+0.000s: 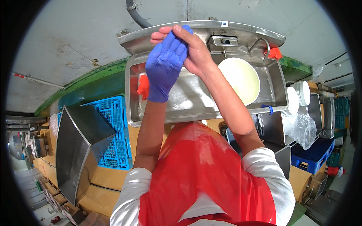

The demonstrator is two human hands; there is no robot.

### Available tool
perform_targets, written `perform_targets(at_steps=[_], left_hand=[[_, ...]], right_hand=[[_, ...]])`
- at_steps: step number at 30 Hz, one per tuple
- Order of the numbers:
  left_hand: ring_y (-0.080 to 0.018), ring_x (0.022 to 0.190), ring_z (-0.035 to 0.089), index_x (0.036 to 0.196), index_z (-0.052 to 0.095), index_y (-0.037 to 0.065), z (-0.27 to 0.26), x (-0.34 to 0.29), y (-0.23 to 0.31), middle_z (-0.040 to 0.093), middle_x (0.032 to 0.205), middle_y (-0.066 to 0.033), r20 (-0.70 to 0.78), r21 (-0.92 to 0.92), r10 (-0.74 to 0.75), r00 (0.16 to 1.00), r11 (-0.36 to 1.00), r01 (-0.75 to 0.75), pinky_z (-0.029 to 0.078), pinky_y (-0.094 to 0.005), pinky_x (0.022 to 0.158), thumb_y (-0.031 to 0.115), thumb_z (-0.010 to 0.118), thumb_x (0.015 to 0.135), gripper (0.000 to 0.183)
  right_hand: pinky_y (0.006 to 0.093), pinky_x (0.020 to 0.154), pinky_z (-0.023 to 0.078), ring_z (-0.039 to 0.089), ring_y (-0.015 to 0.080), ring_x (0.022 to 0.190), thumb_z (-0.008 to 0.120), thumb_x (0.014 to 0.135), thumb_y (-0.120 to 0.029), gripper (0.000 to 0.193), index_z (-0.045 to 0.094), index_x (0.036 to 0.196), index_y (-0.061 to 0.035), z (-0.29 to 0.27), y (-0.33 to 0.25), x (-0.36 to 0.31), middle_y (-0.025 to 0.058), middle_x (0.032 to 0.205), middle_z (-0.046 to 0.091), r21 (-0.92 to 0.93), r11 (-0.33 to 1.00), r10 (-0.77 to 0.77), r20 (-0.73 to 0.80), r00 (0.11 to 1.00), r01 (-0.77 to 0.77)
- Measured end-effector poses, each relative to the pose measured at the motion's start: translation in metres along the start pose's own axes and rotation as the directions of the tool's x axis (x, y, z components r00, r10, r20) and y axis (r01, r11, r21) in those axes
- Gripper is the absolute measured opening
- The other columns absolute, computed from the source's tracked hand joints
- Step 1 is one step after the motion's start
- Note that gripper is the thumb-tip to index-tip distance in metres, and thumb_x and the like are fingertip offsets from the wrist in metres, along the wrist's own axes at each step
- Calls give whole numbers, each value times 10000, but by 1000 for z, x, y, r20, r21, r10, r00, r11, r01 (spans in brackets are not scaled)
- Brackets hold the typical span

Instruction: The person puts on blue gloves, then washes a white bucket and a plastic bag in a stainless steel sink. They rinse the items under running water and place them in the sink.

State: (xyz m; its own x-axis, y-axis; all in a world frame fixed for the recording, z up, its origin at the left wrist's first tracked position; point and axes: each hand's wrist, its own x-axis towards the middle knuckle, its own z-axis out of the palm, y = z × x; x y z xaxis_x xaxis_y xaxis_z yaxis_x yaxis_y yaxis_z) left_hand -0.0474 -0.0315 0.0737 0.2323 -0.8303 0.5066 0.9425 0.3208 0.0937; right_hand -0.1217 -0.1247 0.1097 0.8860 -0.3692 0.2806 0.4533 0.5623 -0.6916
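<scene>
On the left, a big metal tub (73,158) covers part of a bright blue pallet (120,145). On the right are white buckets (304,93), a crinkly clear plastic bag (304,132) and a dark blue pallet (313,152). A gray pipe (137,16) bends near the wall (94,30).

**Plenty out of sight here!**

And there's the right hand (197,54), its fingers running behind the gloved left hand (165,62), so their middles are lost and the grip can't be told! The right forearm (230,105) blocks part of the white tub's (241,81) rim. Down left, a metal bin (73,164) covers much of the blue pallet (118,130). The red apron (211,169) hides the legs, while both white sleeves (130,192) run off the lower edge. Far right, a small red-and-white item (335,171): too tiny to call!
</scene>
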Motion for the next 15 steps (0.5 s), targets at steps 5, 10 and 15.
perform_targets(at_steps=[5,10,15], left_hand=[[-375,1580,139,1619,123,-65,10,12,-19,151,1696,-242,-104,427,139,985,901,-82,96,-481,1290,510,270,1051,822],[-459,1576,74,1645,81,-2,19,25,-42,99,1698,-278,69,113,76,995,990,-83,30,-590,1268,743,309,964,1035],[-453,1581,0,1673,74,135,16,42,-70,33,1704,-276,164,41,58,985,997,-66,23,-701,1226,838,323,916,1063]], right_hand=[[435,1062,520,664,308,1185,731,950,-387,614,542,1349,41,1,17,-24,234,1295,662,-51,999,4,-169,986,-13],[414,1024,537,692,280,1119,753,926,-365,600,564,1310,56,-9,15,-45,209,1208,707,97,995,17,-99,995,-7],[373,981,549,694,241,1064,795,889,-316,585,582,1287,55,-4,-13,-73,180,1150,714,111,993,-27,-124,992,41]])
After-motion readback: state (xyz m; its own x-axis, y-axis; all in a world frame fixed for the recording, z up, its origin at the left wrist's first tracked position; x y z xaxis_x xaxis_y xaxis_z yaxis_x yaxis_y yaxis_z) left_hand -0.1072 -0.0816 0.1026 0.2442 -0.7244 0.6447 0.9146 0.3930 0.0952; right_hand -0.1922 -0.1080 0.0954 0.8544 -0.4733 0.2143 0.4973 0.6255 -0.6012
